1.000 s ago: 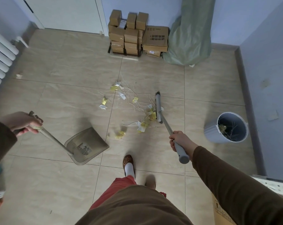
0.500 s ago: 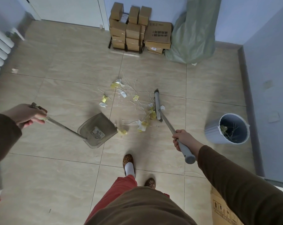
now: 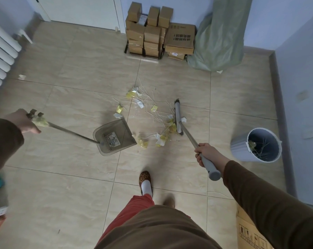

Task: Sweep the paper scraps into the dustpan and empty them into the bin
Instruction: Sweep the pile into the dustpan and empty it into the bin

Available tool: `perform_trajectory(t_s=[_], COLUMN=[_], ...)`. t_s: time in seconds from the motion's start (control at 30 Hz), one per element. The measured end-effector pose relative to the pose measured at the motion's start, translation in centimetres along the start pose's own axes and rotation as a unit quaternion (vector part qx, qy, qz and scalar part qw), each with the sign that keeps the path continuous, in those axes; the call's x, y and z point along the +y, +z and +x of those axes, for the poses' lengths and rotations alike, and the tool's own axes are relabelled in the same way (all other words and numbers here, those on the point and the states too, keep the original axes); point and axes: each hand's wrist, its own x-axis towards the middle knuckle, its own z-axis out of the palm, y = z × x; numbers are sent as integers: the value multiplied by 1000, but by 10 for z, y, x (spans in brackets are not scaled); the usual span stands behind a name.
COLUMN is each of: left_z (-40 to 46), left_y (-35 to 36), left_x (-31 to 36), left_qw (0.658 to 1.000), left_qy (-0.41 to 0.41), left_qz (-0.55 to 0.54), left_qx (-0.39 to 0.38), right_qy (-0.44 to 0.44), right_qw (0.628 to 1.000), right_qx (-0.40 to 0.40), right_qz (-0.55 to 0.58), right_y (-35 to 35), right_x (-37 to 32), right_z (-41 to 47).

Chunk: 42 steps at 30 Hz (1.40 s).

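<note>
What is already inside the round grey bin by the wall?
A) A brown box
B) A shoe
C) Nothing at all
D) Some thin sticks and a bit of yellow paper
D: the bin stands open by the right wall, and thin pale sticks and a yellow paper scrap show inside it.

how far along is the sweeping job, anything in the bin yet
Done: the bin already holds some scraps. In hand: the left hand holds the dustpan beside the paper scraps; the right hand holds the broom behind them. Left: most scraps lie on the floor; the pan looks empty.
</note>
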Motion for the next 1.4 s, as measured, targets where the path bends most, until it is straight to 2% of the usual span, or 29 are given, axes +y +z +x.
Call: perform_trajectory(t_s=[0.1, 0.23, 0.4, 0.53, 0.63, 0.9, 1.03, 1.23, 1.4], left_z=[3, 6, -19, -37, -54, -105, -130, -160, -175], left_y=[-5, -6, 0, 22, 45, 102, 125, 166, 209], left_x=[6, 11, 54, 114, 165, 306, 374, 475, 561], left_qw=[999, 998, 984, 978, 969, 929, 912, 885, 868], left_qy=[22, 40, 122, 184, 226, 348, 389, 434, 445], left_qz=[-3, -13, 91, 94, 95, 103, 90, 100, 143], left_qx=[45, 39, 96, 37, -1, -74, -98, -135, -168], right_qy=[3, 2, 2, 4, -3, -14, -14, -51, -51], right_qw=[1000, 1000, 999, 993, 993, 985, 969, 924, 941], right_qx=[2, 6, 15, 7, 26, 70, 100, 170, 252], right_qz=[2, 14, 48, 114, 112, 159, 227, 340, 220], right_y=[0, 1, -3, -16, -27, -70, -100, -168, -279], right_x=[-1, -1, 0, -4, -2, 0, -14, -61, -112], right_z=[-2, -6, -12, -22, -28, -40, -26, 34, 94])
